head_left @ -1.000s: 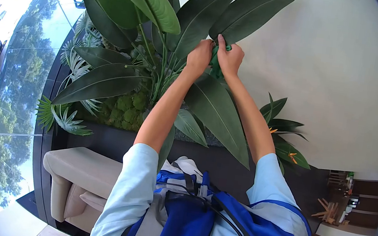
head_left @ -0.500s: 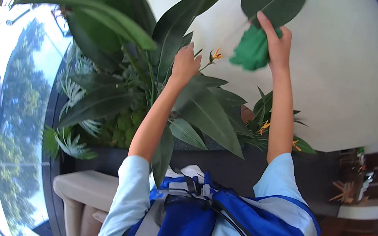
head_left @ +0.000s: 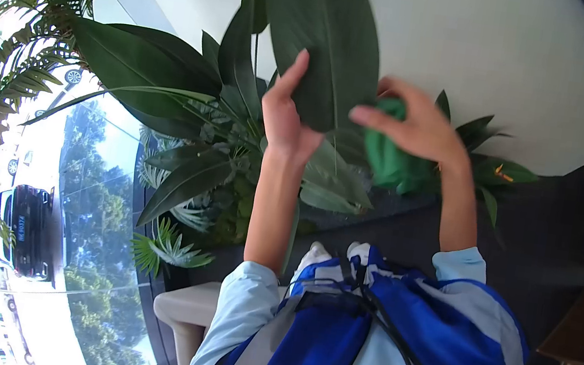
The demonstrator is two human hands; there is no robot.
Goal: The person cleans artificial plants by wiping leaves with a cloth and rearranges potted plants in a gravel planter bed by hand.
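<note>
My left hand (head_left: 286, 118) is at the lower left edge of a large dark green leaf (head_left: 326, 45). One finger stretches up across the face of the leaf, and the other fingers are mostly hidden. My right hand (head_left: 420, 122), slightly blurred, has its fingers closed around a bunched green cloth (head_left: 396, 156). It is beside the leaf's lower right edge, with the fingertips close to it; whether they touch it I cannot tell. The leaf stands upright among other broad leaves (head_left: 158, 70) of the same planting.
A pale wall (head_left: 489, 53) rises behind the plants. Feathery palm fronds (head_left: 36, 34) hang at the left, before a bright window with a dark car (head_left: 27, 231) outside. A beige seat (head_left: 188, 310) is below, and wooden furniture (head_left: 574, 323) stands at the right.
My right hand has come down with the green cloth from a higher leaf. My left hand has shifted from among the stems to the large leaf. The view has turned rightward.
</note>
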